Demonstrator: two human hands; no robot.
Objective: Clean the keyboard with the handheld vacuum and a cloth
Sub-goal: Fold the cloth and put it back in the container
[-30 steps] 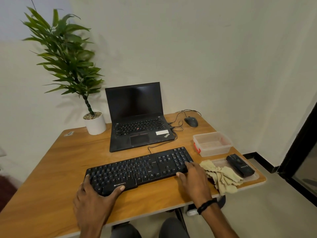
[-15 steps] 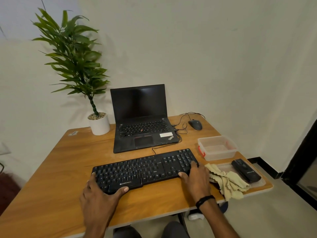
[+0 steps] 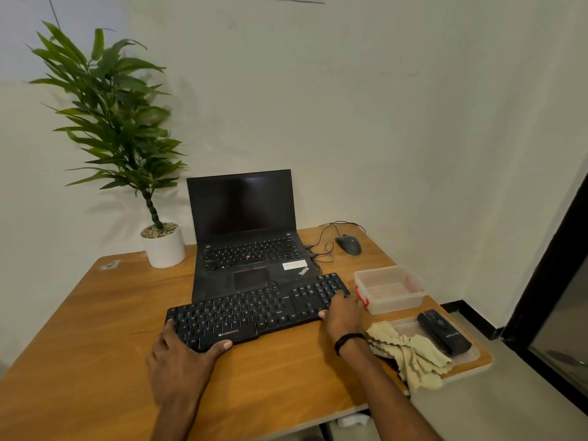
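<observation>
A black keyboard lies slantwise on the wooden desk, its far edge overlapping the laptop's front. My left hand grips its near left corner, thumb on the front edge. My right hand holds its right end, fingers over the number pad. A crumpled beige cloth lies to the right of my right wrist, partly on a clear lid. The black handheld vacuum rests on that lid.
An open black laptop stands behind the keyboard. A potted plant is at the back left, a wired mouse at the back right. A clear plastic box sits right of the keyboard. The desk edge runs close on the right.
Both hands have kept hold of the keyboard and its far edge now sits against the laptop. The camera has tilted up.
</observation>
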